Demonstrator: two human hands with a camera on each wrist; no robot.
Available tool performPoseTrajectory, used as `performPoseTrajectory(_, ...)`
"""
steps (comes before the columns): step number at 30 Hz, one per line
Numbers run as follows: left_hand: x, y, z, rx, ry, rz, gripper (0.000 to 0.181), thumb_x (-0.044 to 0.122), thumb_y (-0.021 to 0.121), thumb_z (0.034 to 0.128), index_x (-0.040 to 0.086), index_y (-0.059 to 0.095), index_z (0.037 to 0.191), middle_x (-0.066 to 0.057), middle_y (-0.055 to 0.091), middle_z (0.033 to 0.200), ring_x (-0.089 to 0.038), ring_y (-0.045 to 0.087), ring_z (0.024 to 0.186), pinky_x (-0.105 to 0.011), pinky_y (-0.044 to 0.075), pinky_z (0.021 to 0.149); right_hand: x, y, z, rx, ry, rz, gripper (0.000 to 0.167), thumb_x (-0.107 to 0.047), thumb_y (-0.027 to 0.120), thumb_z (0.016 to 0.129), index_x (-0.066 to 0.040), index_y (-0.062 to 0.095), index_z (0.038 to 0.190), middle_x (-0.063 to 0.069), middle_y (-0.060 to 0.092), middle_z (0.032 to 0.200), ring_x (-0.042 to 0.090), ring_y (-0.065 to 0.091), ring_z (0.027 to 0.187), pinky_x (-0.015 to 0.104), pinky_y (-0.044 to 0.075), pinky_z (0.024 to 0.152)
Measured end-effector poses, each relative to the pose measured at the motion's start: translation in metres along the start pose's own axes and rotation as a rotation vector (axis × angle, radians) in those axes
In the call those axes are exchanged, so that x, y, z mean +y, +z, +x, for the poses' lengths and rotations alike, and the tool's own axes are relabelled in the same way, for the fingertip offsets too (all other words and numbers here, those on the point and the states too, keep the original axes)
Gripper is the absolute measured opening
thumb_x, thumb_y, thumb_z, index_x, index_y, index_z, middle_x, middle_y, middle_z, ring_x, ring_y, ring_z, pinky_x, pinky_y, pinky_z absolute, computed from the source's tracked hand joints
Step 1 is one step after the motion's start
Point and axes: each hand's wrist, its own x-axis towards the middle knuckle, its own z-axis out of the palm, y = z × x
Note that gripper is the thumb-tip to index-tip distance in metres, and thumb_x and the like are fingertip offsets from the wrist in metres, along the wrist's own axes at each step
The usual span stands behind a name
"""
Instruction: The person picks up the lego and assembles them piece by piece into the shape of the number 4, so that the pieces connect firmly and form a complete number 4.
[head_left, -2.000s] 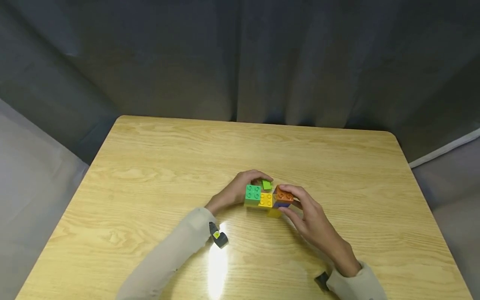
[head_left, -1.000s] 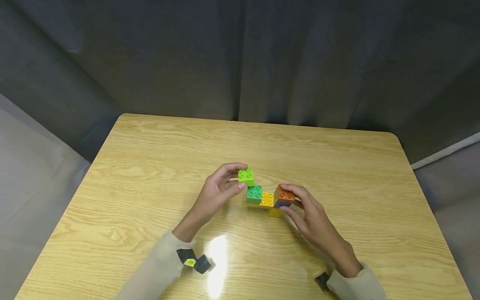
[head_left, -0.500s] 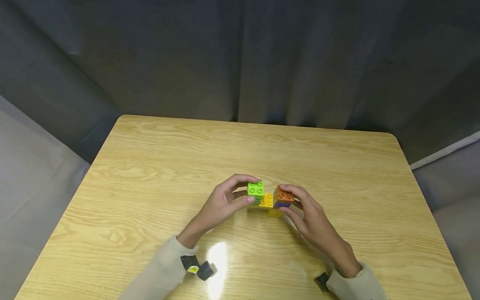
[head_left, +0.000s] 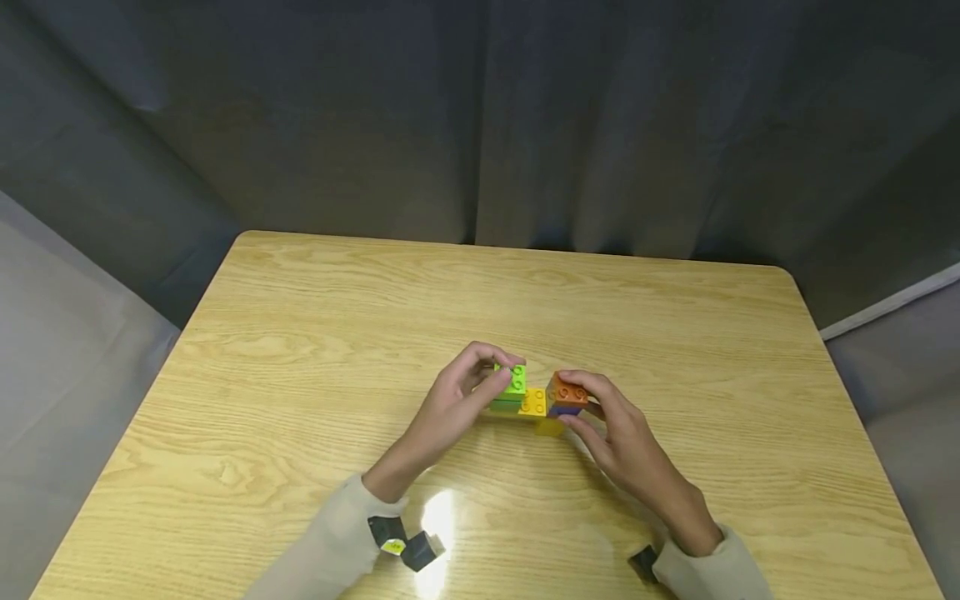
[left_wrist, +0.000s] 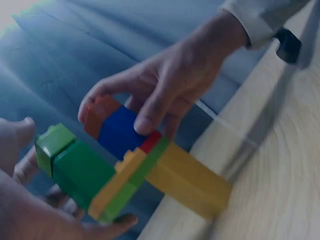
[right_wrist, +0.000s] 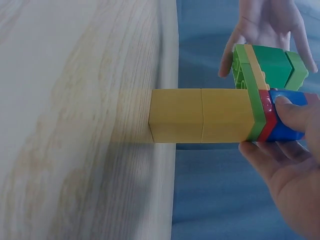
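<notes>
A structure of toy building bricks stands on the table. Its column of yellow bricks [right_wrist: 177, 115] bears a long lime plate [left_wrist: 142, 172] with a thin yellow plate [head_left: 535, 402] and a thin red plate [right_wrist: 268, 115] on it. At the right end, my right hand [head_left: 630, 450] grips the blue brick [left_wrist: 120, 127] and orange brick [head_left: 567, 390] between thumb and fingers. A green brick [left_wrist: 82, 167] sits at the left end, topped by a lime brick [head_left: 517, 383]. My left hand [head_left: 450, 408] wraps this end, thumb and fingertip on the lime brick, another finger under the plate.
The wooden table [head_left: 315, 333] has rounded far corners, and a dark curtain [head_left: 360, 125] hangs behind it. Black wrist devices [head_left: 405, 542] are strapped at both sleeves. A bright reflection lies on the tabletop near the left wrist.
My left hand has brought the lime brick from behind the structure, up and left, then down onto the green brick. Its thumb has since shifted onto the brick's top. The right hand stays still.
</notes>
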Motion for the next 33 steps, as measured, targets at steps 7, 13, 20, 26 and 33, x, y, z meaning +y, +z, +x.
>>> performPoseTrajectory(7,0.007,0.004,0.004,-0.006,-0.211,-0.102,0.028,0.019,0.051,0.108,0.0,0.049,0.129,-0.021,0.058,0.138,-0.023,0.053,0.118,-0.036,0.041,0.091,0.0,0.002,-0.001,-0.004,0.002,0.013,0.076,0.025,0.075,0.079,0.0,0.047,0.145,0.016,0.057,0.138,0.032,0.063,0.118,0.029,0.056,0.094)
performPoseTrajectory(13,0.008,0.001,0.011,-0.072,-0.328,-0.201,0.034,0.022,0.049,0.1058,0.0,0.054,0.131,-0.014,0.056,0.138,-0.027,0.046,0.132,-0.063,0.033,0.108,0.0,0.002,-0.001,-0.011,0.005,0.017,0.077,0.024,0.074,0.079,0.0,0.046,0.146,0.016,0.057,0.138,0.032,0.063,0.118,0.028,0.055,0.094)
performPoseTrajectory(20,0.008,0.0,0.012,-0.066,-0.326,-0.238,0.032,0.019,0.054,0.1042,-0.002,0.056,0.129,-0.013,0.06,0.135,-0.022,0.053,0.121,-0.048,0.039,0.102,0.001,0.001,0.0,0.0,-0.002,0.027,0.077,0.025,0.074,0.079,0.001,0.046,0.146,0.017,0.057,0.138,0.032,0.063,0.119,0.028,0.055,0.095)
performPoseTrajectory(26,0.008,0.002,0.009,0.008,-0.309,-0.2,0.027,0.018,0.059,0.1018,0.002,0.062,0.123,-0.007,0.064,0.126,-0.016,0.054,0.104,-0.031,0.037,0.079,0.001,0.003,0.0,0.01,-0.013,0.029,0.077,0.027,0.074,0.077,0.001,0.047,0.145,0.017,0.057,0.137,0.03,0.063,0.119,0.027,0.055,0.095)
performPoseTrajectory(33,0.003,0.002,0.007,0.014,-0.222,-0.163,0.026,0.016,0.059,0.1025,0.0,0.06,0.123,-0.013,0.064,0.126,-0.019,0.058,0.107,-0.032,0.046,0.088,0.001,0.004,-0.001,0.021,-0.014,0.021,0.077,0.026,0.075,0.078,0.001,0.047,0.145,0.016,0.057,0.137,0.028,0.063,0.119,0.023,0.053,0.096)
